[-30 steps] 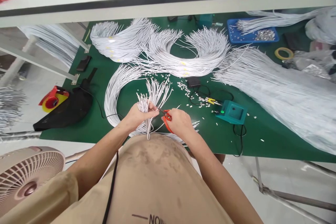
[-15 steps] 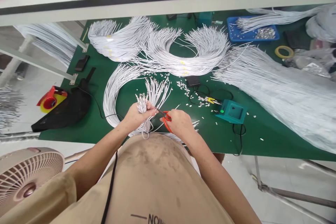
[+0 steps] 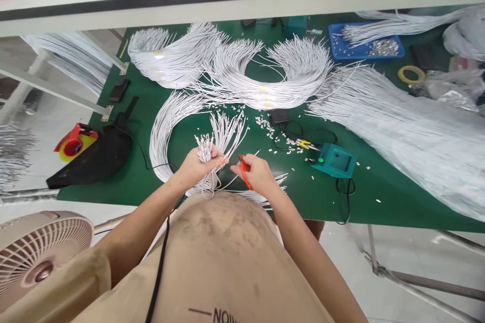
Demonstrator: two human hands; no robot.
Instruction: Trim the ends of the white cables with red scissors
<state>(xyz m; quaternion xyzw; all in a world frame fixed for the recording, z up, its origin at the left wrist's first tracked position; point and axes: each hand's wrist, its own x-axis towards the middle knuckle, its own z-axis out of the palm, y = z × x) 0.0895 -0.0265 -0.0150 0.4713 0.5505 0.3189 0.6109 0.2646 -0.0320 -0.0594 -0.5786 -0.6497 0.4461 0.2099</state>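
Note:
My left hand [image 3: 197, 165] is closed round a small bundle of white wires [image 3: 205, 149], their ends sticking up above my fist and the rest hanging toward my body. My right hand [image 3: 256, 173] grips orange-handled scissors [image 3: 244, 168], held just right of the bundle with the blades pointing toward my left fingers. Both hands hover above the near edge of the green mat [image 3: 310, 202]. A fan of cut white wires [image 3: 226, 131] lies just beyond my hands.
Large curved bundles of white wires [image 3: 242, 70] cover the mat, with a big sheet of wires [image 3: 409, 131] at right. A teal box [image 3: 335, 161], yellow pliers [image 3: 305, 145], blue tray [image 3: 364, 45], tape roll [image 3: 410, 75], black pouch [image 3: 94, 159] and a fan [image 3: 38, 252] are around.
My right hand has turned and drawn the scissors slightly back from the bundle. The left hand keeps its grip almost in place.

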